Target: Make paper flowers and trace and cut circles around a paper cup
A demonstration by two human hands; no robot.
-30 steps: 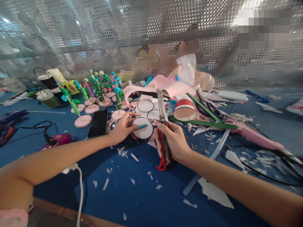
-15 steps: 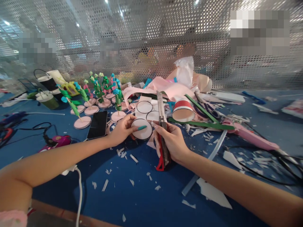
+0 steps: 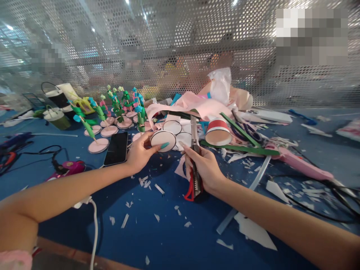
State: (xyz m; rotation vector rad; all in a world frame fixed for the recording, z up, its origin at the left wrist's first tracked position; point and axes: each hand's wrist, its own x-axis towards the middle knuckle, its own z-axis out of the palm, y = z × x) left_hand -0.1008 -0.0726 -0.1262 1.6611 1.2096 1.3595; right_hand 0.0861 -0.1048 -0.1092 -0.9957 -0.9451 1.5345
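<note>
Between thumb and fingers, my left hand pinches a white disc with a dark rim, tilted and lifted off the table. My right hand is wrapped round a red-and-black utility knife, its blade extended and pointing away from me. Behind the held disc lies a white sheet with black circles drawn on it. A pink paper scrap sits near the knife's handle. Just right of the blade, a paper cup with a red band rests tipped toward me.
Several paper flowers on pink round bases stand at the left, beside a black phone. Pink paper is heaped behind. At the right lie a pink glue gun, green strips and scissors. Paper scraps litter the blue table.
My left hand has raised the disc and drawn it slightly left, away from the knife. The knife has tilted a little, and its blade tip sits lower in view.
</note>
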